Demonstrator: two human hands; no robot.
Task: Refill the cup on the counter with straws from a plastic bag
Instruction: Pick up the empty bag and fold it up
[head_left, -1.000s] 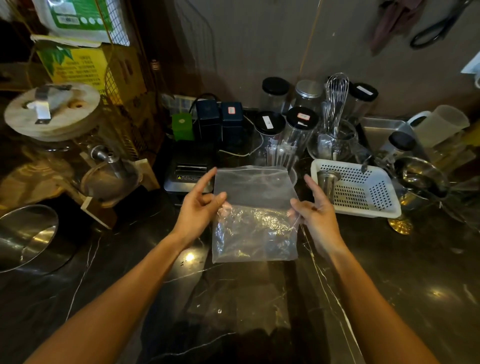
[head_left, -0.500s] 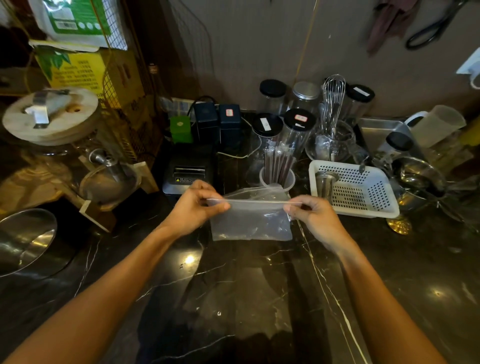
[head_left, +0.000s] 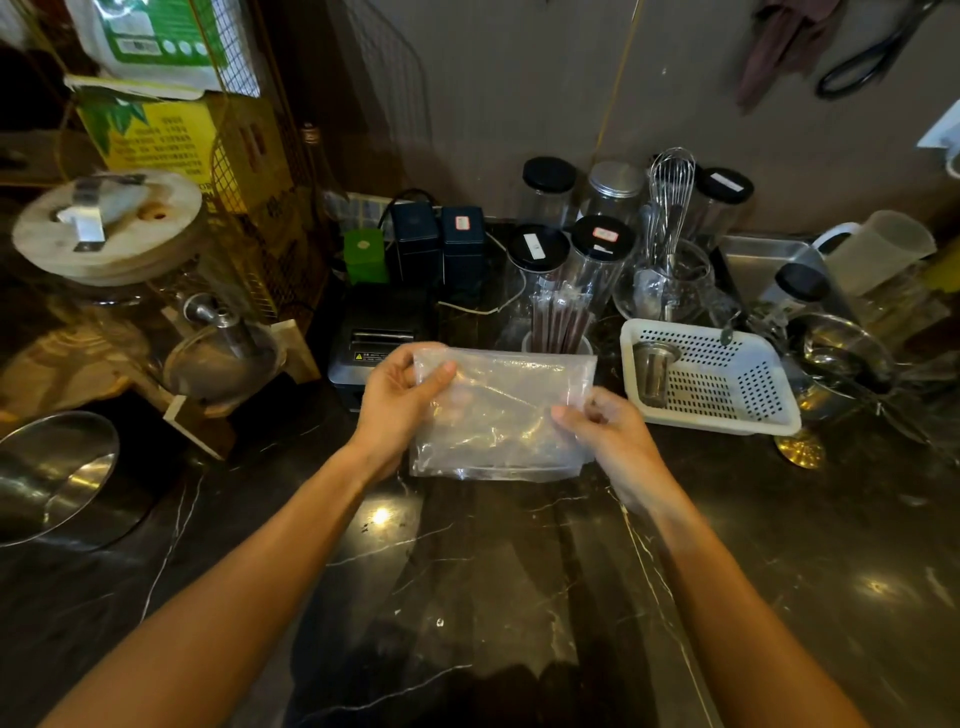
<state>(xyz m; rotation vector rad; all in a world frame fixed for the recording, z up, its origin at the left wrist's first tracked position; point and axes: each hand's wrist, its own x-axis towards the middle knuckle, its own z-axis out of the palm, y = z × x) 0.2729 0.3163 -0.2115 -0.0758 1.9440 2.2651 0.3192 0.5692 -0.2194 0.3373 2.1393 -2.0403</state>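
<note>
A clear plastic bag (head_left: 498, 415), flat and seemingly empty, hangs just above the dark marble counter (head_left: 467, 597). My left hand (head_left: 400, 400) pinches its upper left corner and my right hand (head_left: 608, 436) grips its right edge. Directly behind the bag stands a white cup (head_left: 530, 344), mostly hidden by it, with several wrapped brown straws (head_left: 558, 322) standing upright in it.
A white perforated basket (head_left: 727, 400) holding a metal strainer sits to the right. Lidded jars (head_left: 597, 249), a whisk in a glass jug (head_left: 667, 270) and a black receipt printer (head_left: 379, 338) line the back. A steel bowl (head_left: 47, 467) and a glass dispenser (head_left: 130, 291) stand left.
The bag was held up open-faced, then folded down to a narrow strip, and now is spread flat again, lower and tilted toward me. Both hands kept hold of it.
</note>
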